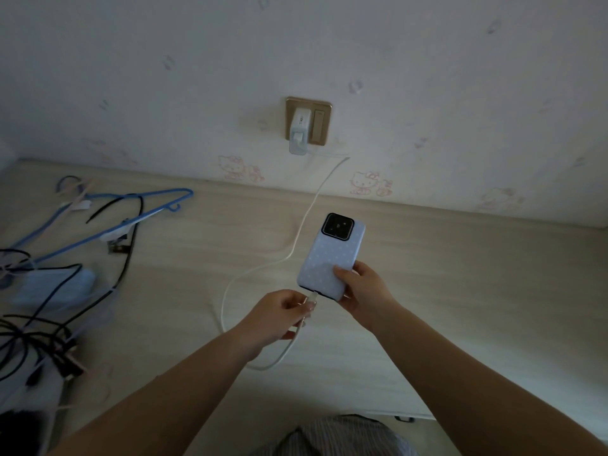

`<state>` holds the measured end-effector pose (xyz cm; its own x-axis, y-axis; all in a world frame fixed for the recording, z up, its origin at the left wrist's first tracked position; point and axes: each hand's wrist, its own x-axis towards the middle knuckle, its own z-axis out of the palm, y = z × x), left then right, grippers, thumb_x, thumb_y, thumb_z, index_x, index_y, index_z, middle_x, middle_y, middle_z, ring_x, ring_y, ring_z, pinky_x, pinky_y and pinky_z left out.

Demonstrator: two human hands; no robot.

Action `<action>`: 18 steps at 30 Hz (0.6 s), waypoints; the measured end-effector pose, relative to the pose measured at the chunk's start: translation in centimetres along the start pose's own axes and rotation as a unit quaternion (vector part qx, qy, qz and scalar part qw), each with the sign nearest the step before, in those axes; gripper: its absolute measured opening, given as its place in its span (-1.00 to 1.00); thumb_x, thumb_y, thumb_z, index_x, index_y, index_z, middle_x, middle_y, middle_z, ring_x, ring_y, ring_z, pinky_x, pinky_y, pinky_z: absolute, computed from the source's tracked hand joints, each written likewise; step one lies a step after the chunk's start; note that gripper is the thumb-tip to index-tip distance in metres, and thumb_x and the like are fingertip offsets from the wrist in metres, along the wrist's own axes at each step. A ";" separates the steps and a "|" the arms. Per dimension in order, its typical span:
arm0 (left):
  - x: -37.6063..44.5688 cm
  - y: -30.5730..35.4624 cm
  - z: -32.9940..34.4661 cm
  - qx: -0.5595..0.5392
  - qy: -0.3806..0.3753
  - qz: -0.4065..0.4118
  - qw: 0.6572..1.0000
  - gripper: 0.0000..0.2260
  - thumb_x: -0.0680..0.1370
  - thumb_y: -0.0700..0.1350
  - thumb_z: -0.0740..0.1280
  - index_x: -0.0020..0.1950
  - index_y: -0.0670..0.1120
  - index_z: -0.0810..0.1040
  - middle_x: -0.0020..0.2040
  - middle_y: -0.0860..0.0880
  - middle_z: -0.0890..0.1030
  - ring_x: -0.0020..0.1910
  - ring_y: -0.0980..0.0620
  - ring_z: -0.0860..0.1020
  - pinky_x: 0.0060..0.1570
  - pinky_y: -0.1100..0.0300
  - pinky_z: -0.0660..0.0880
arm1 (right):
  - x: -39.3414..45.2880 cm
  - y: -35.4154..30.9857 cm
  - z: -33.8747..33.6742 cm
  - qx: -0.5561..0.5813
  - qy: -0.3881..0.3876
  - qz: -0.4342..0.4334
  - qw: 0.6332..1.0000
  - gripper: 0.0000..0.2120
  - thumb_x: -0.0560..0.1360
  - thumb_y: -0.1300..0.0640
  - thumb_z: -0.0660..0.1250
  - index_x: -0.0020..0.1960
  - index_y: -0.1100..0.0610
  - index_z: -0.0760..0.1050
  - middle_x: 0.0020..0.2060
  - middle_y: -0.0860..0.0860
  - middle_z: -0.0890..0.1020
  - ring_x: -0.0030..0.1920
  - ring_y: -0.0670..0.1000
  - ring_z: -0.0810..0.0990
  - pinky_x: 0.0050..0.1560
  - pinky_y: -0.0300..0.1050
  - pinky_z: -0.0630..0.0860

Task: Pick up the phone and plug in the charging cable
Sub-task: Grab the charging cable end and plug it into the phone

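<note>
Right hand [363, 291] clamped phone [330, 255] at lower edge, camera end toward 12 o'clock, above surface. Left hand [283, 315] pinched cable plug [313, 296] at port. Phone rigid, case likely slick; cable [304, 225] limp, so grip plug housing.

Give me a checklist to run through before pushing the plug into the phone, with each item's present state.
1. Phone held firm: ok, the right hand grips its lower end, back side up.
2. Plug pinched: ok, between the left hand fingers.
3. Plug at the phone's bottom edge: ok, its tip is there.
4. Plug fully seated: cannot tell, the joint is too small to see.
5. Charging cable slack: ok, it loops loosely over the surface.
6. Charger in the wall socket: ok.
</note>
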<state>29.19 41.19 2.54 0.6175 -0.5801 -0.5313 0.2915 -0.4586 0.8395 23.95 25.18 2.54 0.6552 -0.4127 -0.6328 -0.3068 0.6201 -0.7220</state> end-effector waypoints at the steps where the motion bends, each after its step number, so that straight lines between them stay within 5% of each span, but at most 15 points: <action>1: 0.0 0.0 0.0 0.001 0.000 0.000 1.000 -0.89 0.48 -0.01 0.35 -0.11 -0.03 0.57 -0.20 0.03 0.61 -0.19 0.08 0.56 -0.22 0.25 0.51 | 0.0 0.0 0.0 0.001 0.000 0.001 1.000 -0.67 0.50 0.26 0.29 0.25 0.20 0.39 0.14 0.15 0.55 0.05 0.13 0.58 -0.16 -0.06 0.58; 12: 0.2 0.0 0.5 -0.010 0.009 0.000 1.000 -0.88 0.48 0.01 0.35 -0.11 -0.04 0.56 -0.19 0.02 0.61 -0.19 0.07 0.56 -0.18 0.21 0.50 | -0.2 -0.1 -0.1 -0.017 0.003 0.000 1.000 -0.64 0.50 0.24 0.30 0.28 0.20 0.37 0.16 0.14 0.55 0.07 0.14 0.59 -0.24 -0.12 0.60; 18: 0.2 0.1 1.2 -0.057 0.002 -0.023 0.998 -0.85 0.49 0.01 0.34 -0.10 -0.07 0.55 -0.18 0.01 0.60 -0.17 0.05 0.57 -0.18 0.18 0.53 | -0.2 -0.1 -0.2 -0.034 0.011 -0.021 0.999 -0.74 0.50 0.25 0.30 0.16 0.15 0.39 0.15 0.13 0.54 0.12 0.17 0.57 -0.12 -0.04 0.58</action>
<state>28.41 40.25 2.37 0.6042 -0.5577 -0.5691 0.4006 -0.4047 0.8220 23.71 25.07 2.73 0.6542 -0.4523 -0.6062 -0.3251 0.5555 -0.7653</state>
